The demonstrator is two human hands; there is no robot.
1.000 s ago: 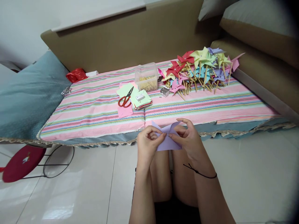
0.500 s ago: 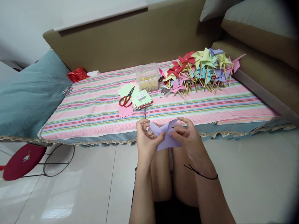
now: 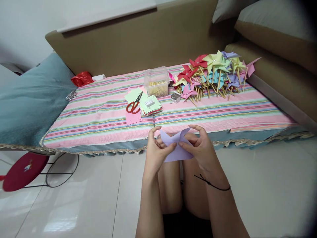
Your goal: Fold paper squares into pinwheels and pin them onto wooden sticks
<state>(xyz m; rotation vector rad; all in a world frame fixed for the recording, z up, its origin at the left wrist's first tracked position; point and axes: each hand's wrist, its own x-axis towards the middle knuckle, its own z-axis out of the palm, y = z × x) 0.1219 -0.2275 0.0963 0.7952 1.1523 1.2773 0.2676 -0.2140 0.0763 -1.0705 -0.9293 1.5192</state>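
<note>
A purple paper piece (image 3: 178,154) is held up above the knees, its upper corners curling upward. My left hand (image 3: 157,152) grips its left side, thumb on the front face near the middle. From the right, my right hand (image 3: 201,148) pinches the same paper, thumb close to the other thumb and index finger at the upper right corner. Beyond the hands, red-handled scissors (image 3: 134,106) lie on loose paper sheets. Beside them a stack of cut paper squares (image 3: 153,107) bears a small labelled box (image 3: 149,103).
A clear box of sticks (image 3: 158,88) and a small silver box (image 3: 175,97) stand on the striped cloth (image 3: 99,115). Many finished pinwheels (image 3: 214,74) are heaped at the right. A red bag (image 3: 82,79) lies back left; a red stool (image 3: 26,172) is on the floor.
The thumbs have come closer together at the middle of the purple paper. My left hand has shifted slightly, and the paper's upper right corner sits a little farther right.
</note>
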